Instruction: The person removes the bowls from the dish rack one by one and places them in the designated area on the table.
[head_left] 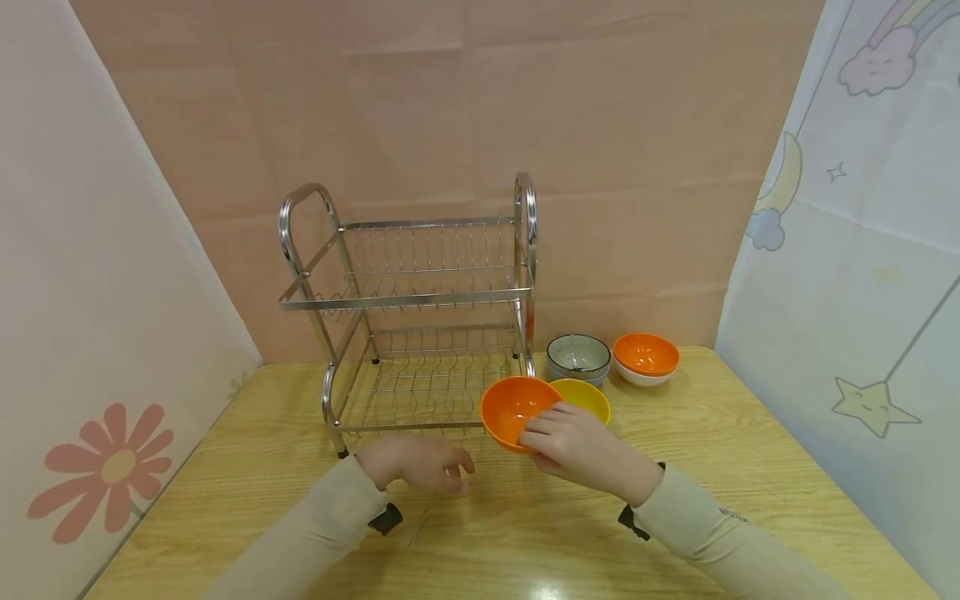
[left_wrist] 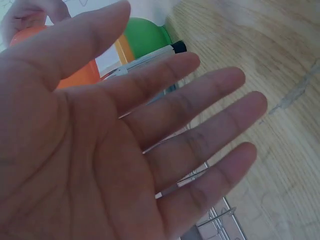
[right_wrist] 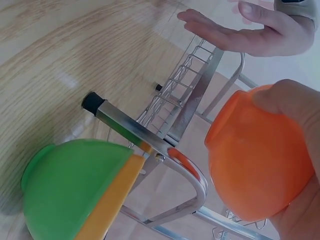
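My right hand (head_left: pixel 581 446) grips an orange bowl (head_left: pixel 504 410) by its rim, thumb on one side and fingers on the other. The bowl is held above the table, tilted, in front of the rack's right side. My left hand (head_left: pixel 420 463) holds nothing and hovers before the lower rack. Its fingers stretch out spread in the left wrist view. Just behind the held bowl stands a yellow bowl (head_left: pixel 588 397), nested in a green bowl (right_wrist: pixel 75 180) in the right wrist view. A two-tier metal dish rack (head_left: pixel 405 300) stands at centre-left.
Behind the yellow bowl sits a speckled grey bowl (head_left: pixel 577 353) stacked on another. To its right, another orange bowl (head_left: pixel 647 353) rests in a white bowl (head_left: pixel 643 378). All stand on the wooden table (head_left: pixel 510 533), with a pink backdrop (head_left: pixel 637 167) behind.
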